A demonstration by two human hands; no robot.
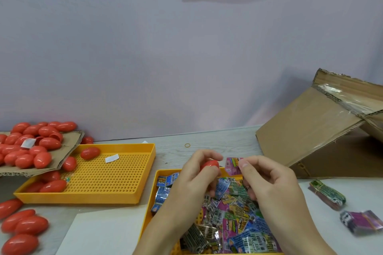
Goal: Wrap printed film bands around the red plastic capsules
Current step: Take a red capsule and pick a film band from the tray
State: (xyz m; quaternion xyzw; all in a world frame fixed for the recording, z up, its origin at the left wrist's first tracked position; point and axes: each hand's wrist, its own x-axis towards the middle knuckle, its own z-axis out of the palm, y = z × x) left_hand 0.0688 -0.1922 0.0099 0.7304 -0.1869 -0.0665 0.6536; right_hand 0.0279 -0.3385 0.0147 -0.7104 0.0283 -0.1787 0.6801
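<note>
Honestly, the left hand (195,174) pinches a red capsule (209,165) over the near tray (152,203) of loose bands, while the right hand (267,180) pinches a pink film band (232,166) just right of it. Flimsy film might crumple or slip off crooked if the capsule rolls between the fingertips.

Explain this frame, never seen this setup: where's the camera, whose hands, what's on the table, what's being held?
There is no machine: a person works bare-handed, filmed by one wide-angle camera on their head looking down. The left hand grips a red plastic capsule; the right hand pinches a pink printed film band beside it, not yet on the capsule. Below the hands, a yellow perforated plastic tray holds loose printed bands. A second yellow perforated tray to the left holds a few capsules; more capsules lie on a cardboard flap and the table. To the right: a tilted brown cardboard box and two banded bundles of film.
</note>
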